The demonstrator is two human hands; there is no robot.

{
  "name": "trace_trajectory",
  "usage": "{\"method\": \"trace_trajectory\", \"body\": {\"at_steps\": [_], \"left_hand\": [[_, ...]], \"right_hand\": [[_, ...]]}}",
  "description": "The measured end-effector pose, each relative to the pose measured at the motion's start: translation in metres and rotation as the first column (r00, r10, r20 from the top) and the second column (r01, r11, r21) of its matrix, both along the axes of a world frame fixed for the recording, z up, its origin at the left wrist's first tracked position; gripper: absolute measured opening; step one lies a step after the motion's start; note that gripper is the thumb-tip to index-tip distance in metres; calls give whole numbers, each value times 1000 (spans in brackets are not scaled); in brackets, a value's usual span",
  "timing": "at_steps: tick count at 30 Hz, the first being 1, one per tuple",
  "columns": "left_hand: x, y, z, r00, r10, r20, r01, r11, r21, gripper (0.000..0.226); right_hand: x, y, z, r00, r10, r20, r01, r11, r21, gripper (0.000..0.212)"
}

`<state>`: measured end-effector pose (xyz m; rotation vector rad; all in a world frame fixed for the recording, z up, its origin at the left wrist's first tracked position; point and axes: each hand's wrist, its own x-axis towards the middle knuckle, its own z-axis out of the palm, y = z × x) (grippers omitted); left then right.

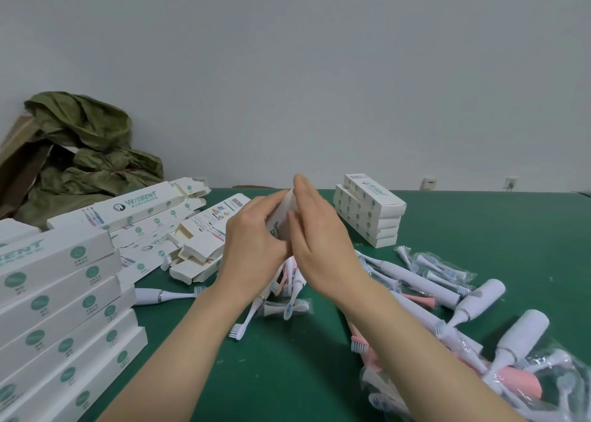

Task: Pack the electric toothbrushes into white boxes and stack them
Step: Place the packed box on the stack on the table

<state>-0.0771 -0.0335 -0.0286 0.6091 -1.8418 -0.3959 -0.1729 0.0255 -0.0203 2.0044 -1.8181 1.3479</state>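
Left hand (252,239), right hand (319,241) raised together, holding tilted white box (285,209)

Matt card boxes (371,212), smooth plastic toothbrushes (524,338), seemingly felt green table (287,373)

— What's on the green tabletop (287,373)?
— At the left, a tall stack (64,309) of white boxes, and a heap of open boxes (166,229) behind it. Farther back, to the right, a short stack (371,213) of closed ones.
— Anything loose?
— White and pink toothbrushes (415,281) are strewn on the right among bagged brush heads (441,268). One white toothbrush (166,294) lies beside the tall stack.
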Motion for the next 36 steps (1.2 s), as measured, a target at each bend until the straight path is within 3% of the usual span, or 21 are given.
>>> {"method": "trace_trajectory", "body": {"at_steps": [3, 5, 7, 11, 14, 17, 19, 21, 24, 27, 29, 31, 36], "left_hand": [[0, 1, 0, 998, -29, 54, 24, 996, 89, 47], [-1, -1, -2, 975, -49, 218, 15, 988, 157, 75], [1, -3, -5, 909, 31, 416, -88, 989, 117, 80], [11, -14, -1, 857, 82, 508, -127, 990, 55, 65], [13, -16, 1, 867, 82, 491, -101, 995, 11, 67], [8, -10, 2, 943, 144, 300, -118, 988, -102, 62], [6, -6, 3, 974, 112, 198, -100, 992, -72, 42], [5, -5, 0, 961, 46, 271, -57, 998, 32, 26], [5, -10, -17, 809, 63, 584, -151, 983, 103, 27], [8, -16, -31, 643, 40, 765, -239, 959, 151, 20], [10, -17, -34, 549, -35, 835, -247, 948, 202, 14], [9, -18, -34, 501, -75, 862, -245, 943, 224, 15], [10, -19, -33, 479, -71, 875, -250, 944, 214, 17]], "right_hand": [[-5, 0, 2, 1000, 7, -12, -6, 999, 41, 49], [-10, 2, 5, 991, -35, 131, 38, 999, -16, 46], [-18, 6, 12, 983, -37, 180, 41, 999, -16, 46], [-39, 21, 29, 991, 73, -109, -38, 954, 296, 66], [-46, 25, 29, 982, 6, -186, 48, 958, 283, 55], [-57, 21, 28, 991, -121, -53, 126, 985, 113, 51], [-76, 14, 34, 964, -245, 106, 248, 968, -25, 39], [-101, 3, 40, 879, -356, 316, 397, 915, -73, 27], [-136, -18, 39, 721, -502, 478, 572, 820, -2, 23], [-156, -33, 25, 622, -672, 402, 661, 726, 191, 33], [-164, -40, 11, 605, -711, 358, 638, 702, 316, 37], [-167, -48, 1, 601, -706, 375, 607, 708, 361, 47], [-163, -62, -1, 580, -731, 359, 657, 680, 325, 64]]}}
